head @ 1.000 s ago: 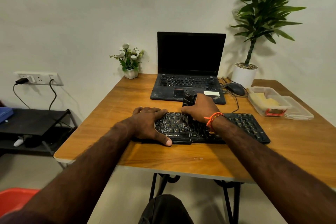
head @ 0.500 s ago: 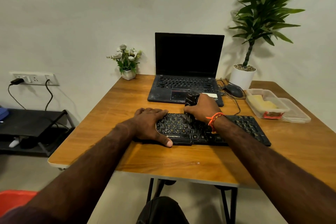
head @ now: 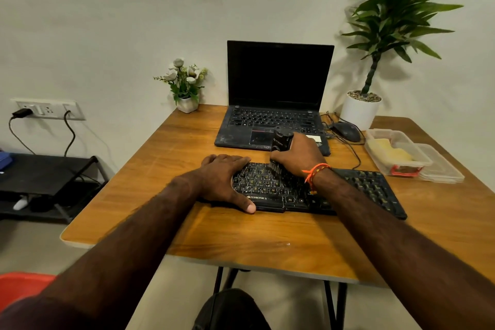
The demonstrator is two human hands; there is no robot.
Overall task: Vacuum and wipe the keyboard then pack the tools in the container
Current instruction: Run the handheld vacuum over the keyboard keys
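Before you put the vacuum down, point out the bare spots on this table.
Bare wood lies left of the keyboard and laptop, below the flower pot, and along the near table edge. The right side is crowded: mouse, cables, container.

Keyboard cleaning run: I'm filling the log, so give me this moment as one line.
phase: vacuuming | right hand: grips handheld vacuum, nozzle on keyboard | left hand: rests on keyboard's left end | container: open, right of keyboard

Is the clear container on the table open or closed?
Open. The clear container has no lid on top; its lid lies beside it, and a yellow cloth shows inside.
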